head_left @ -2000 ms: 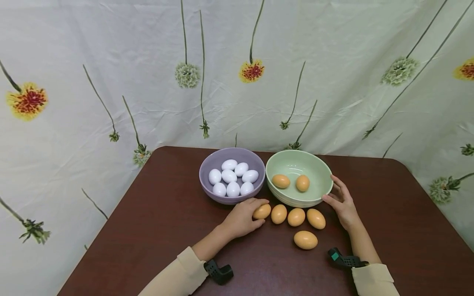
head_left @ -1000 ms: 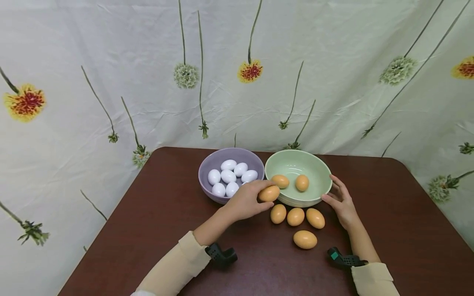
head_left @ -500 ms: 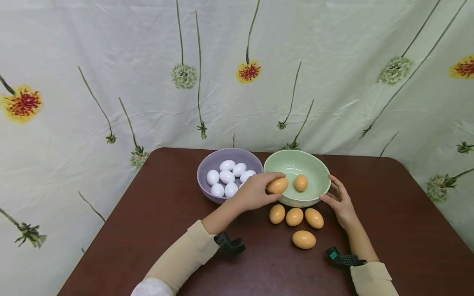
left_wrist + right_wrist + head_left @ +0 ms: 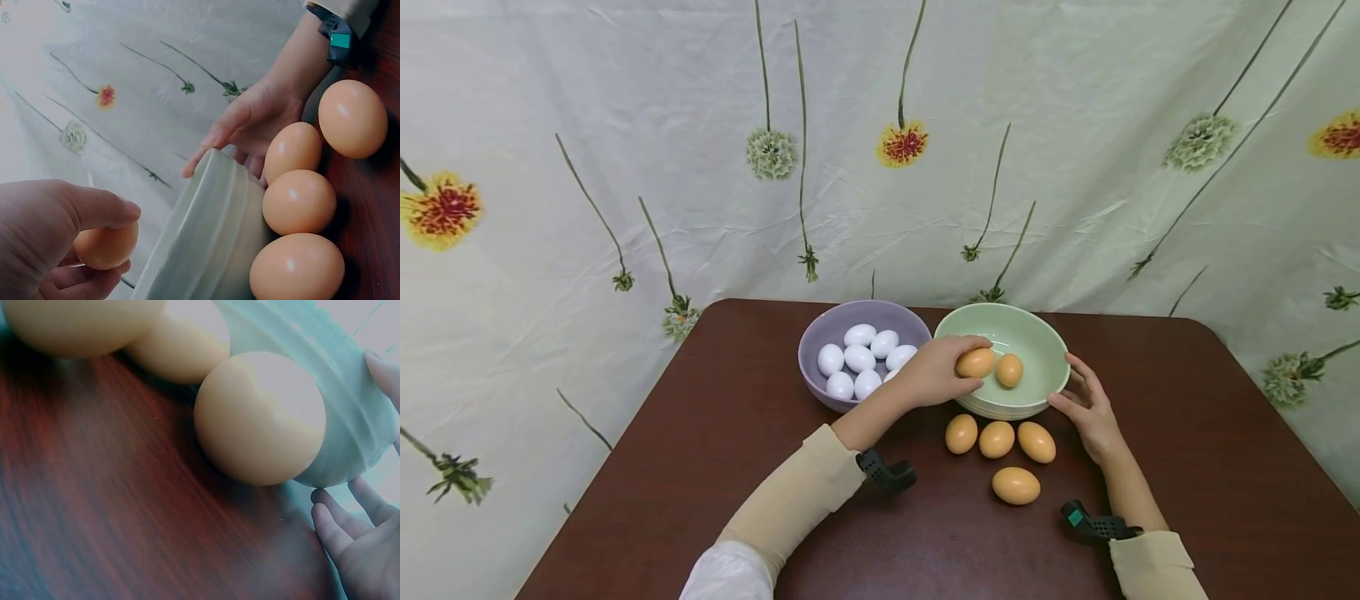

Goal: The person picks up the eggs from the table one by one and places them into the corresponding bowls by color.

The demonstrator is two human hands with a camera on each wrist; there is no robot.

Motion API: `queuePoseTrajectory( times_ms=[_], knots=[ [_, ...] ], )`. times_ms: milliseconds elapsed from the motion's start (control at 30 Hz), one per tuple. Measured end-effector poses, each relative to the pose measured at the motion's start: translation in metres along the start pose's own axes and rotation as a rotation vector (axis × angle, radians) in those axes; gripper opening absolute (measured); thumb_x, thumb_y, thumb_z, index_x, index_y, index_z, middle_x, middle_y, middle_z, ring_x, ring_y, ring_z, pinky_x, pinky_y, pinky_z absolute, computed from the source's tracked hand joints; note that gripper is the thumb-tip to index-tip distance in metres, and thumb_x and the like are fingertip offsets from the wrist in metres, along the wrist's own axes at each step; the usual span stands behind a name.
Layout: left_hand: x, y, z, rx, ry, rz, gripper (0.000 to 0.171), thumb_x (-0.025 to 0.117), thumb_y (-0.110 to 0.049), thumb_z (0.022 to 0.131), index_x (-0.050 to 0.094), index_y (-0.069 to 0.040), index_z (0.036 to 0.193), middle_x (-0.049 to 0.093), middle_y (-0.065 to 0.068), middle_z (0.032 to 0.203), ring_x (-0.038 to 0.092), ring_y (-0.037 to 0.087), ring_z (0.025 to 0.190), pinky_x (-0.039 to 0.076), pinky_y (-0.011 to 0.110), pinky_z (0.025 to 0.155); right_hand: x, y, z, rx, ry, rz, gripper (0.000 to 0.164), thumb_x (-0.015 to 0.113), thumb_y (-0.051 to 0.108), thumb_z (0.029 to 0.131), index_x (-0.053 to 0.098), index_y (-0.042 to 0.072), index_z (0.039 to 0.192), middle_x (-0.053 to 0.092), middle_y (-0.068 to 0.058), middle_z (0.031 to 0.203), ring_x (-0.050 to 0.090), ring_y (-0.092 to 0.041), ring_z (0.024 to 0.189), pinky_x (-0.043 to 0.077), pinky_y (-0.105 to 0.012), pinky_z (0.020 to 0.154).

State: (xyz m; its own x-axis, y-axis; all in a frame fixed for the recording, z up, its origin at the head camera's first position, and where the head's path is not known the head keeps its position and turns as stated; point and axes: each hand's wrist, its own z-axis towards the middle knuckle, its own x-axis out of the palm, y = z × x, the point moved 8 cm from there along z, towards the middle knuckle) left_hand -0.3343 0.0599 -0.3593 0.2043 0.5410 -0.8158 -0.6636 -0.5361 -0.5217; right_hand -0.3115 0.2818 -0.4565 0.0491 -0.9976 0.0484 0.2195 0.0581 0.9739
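My left hand (image 4: 934, 371) pinches a brown egg (image 4: 975, 363) between thumb and fingers, over the near left part of the green bowl (image 4: 1037, 342). In the left wrist view the held egg (image 4: 109, 245) shows partly behind the thumb. Another brown egg (image 4: 1009, 370) lies inside this bowl, just right of the held one. My right hand (image 4: 1093, 417) touches the bowl's right side with spread, lightly bent fingers; in the right wrist view its fingertips (image 4: 320, 499) meet the outer wall. Several brown eggs (image 4: 997, 439) lie on the table before the bowl.
A purple bowl (image 4: 811, 383) with several white eggs (image 4: 860, 358) stands at the left, against the green bowl; my left hand and forearm cover its near right part. One brown egg (image 4: 1016, 486) lies nearer on the brown table (image 4: 700, 467). A flowered cloth (image 4: 850, 167) hangs behind.
My left hand has lifted a brown egg from the left end of the row and carried it rightward and up over the green bowl. An egg inside is now hidden. The right hand stays put.
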Motion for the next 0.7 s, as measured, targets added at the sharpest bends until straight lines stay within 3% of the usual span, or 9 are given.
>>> queuePoseTrajectory(
  times_ms=[500, 700],
  knots=[
    [0.023, 0.002, 0.022, 0.002, 0.091, -0.032, 0.048, 0.073, -0.014, 0.086, 0.059, -0.009, 0.132, 0.064, 0.004, 0.124, 0.059, 0.014, 0.105, 0.044, 0.022, 0.089, 0.000, -0.001, 0.000, 0.018, -0.004, -0.014, 0.066, 0.057, -0.005, 0.093, 0.034, 0.018, 0.151, 0.035, -0.007, 0.137, 0.058, -0.007, 0.100, 0.046, -0.017, 0.084],
    [0.032, 0.003, 0.032, 0.014, 0.139, 0.001, 0.048, 0.075, -0.015, 0.085, 0.060, -0.011, 0.130, 0.064, 0.002, 0.124, 0.058, 0.011, 0.106, 0.042, 0.019, 0.088, 0.000, -0.001, 0.000, 0.026, -0.006, -0.020, 0.066, 0.057, -0.004, 0.093, 0.033, 0.017, 0.151, 0.034, -0.008, 0.139, 0.058, -0.007, 0.100, 0.046, -0.017, 0.085]
  ],
)
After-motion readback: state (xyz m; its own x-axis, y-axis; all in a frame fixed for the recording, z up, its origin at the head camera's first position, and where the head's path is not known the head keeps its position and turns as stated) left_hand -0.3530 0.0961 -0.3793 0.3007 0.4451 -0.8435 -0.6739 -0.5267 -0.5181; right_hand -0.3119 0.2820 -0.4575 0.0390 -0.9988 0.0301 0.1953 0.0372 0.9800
